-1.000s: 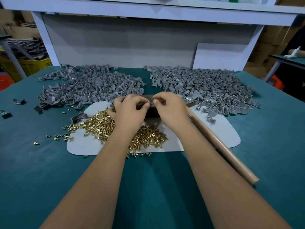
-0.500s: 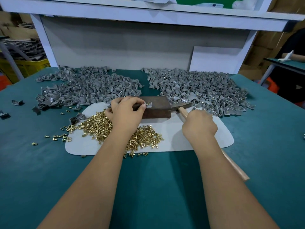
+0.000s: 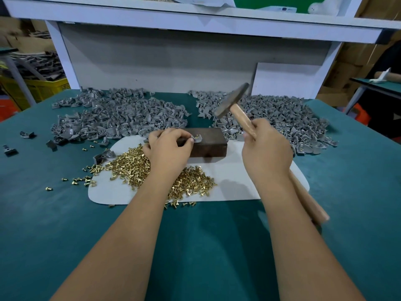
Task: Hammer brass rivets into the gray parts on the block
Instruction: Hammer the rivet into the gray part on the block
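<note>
A dark brown block (image 3: 208, 146) sits on a white mat (image 3: 234, 187). On its top left lies a small gray part (image 3: 198, 139) with a brass rivet standing in it. My left hand (image 3: 168, 152) pinches that part at the block's left end. My right hand (image 3: 265, 151) grips the wooden handle of a hammer (image 3: 232, 103), whose metal head is raised above and to the right of the block. A heap of loose brass rivets (image 3: 138, 164) lies on the mat under my left wrist.
Two big piles of gray parts lie behind the block, one to the left (image 3: 117, 116) and one to the right (image 3: 282, 118). Stray rivets (image 3: 80, 180) and dark parts (image 3: 27, 134) dot the green tabletop at left. A white shelf frame (image 3: 173, 20) rises behind.
My right hand left the block, took the hammer handle lying on the mat and lifted the hammer head up above the block. My left hand stayed on the gray part.
</note>
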